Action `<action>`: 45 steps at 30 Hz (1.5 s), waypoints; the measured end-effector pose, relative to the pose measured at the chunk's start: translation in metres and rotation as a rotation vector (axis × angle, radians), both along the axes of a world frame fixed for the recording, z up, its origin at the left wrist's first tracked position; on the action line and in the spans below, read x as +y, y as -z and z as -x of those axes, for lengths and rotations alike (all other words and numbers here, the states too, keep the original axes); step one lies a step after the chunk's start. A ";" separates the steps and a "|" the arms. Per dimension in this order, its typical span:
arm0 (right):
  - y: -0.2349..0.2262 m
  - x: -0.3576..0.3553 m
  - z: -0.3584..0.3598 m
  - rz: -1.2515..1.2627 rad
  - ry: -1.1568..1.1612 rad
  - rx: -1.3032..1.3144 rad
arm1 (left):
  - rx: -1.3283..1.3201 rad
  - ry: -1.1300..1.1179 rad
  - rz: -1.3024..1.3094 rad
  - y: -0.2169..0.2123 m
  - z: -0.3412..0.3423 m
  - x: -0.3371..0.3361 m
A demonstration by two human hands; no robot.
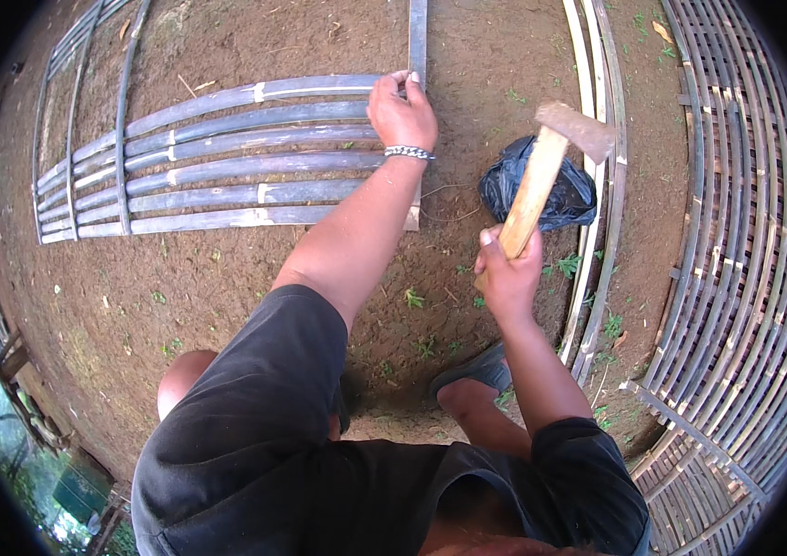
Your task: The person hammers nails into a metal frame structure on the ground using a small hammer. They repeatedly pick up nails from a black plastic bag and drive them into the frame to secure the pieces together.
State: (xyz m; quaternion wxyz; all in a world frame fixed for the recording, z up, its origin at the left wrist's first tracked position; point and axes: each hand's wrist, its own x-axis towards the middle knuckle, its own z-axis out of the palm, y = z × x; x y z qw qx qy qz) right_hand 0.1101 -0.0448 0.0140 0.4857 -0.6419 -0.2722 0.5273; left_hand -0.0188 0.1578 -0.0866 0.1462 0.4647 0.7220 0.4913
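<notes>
My right hand (510,278) is wrapped round the lower part of the wooden handle of a hatchet (534,190). Its rusty metal head is raised above a black plastic bag (507,176) on the ground. Over to the left lies a frame of parallel bamboo slats (273,119), their right ends meeting a bamboo crosspiece (418,37). My left hand (403,113) is at the end of the topmost slat, beside the crosspiece, with its fingers pinched together. What those fingertips hold, if anything, is too small to make out. A chain bracelet (409,152) circles that wrist.
Long split bamboo strips (582,56) lie on the bare soil (227,306) right of the bag. A large slatted bamboo panel (736,204) fills the right side. My sandalled foot (472,375) stands below my right hand. Two more crosspieces (122,130) run across the frame's left end.
</notes>
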 end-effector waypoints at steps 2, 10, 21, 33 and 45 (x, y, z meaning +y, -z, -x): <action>0.004 -0.005 -0.002 0.047 -0.016 0.022 | 0.158 0.078 -0.029 0.016 0.004 0.004; 0.023 0.017 -0.020 0.133 -0.188 0.086 | 0.281 0.174 -0.064 0.048 0.009 0.004; 0.032 0.070 -0.034 0.168 -0.393 -0.008 | 0.212 0.114 -0.028 0.041 0.008 0.005; 0.033 0.030 -0.033 0.216 -0.458 -0.063 | 0.162 0.087 0.077 0.042 0.007 0.009; 0.037 0.019 -0.025 0.248 -0.413 0.029 | 0.149 -0.011 0.052 0.041 -0.006 0.013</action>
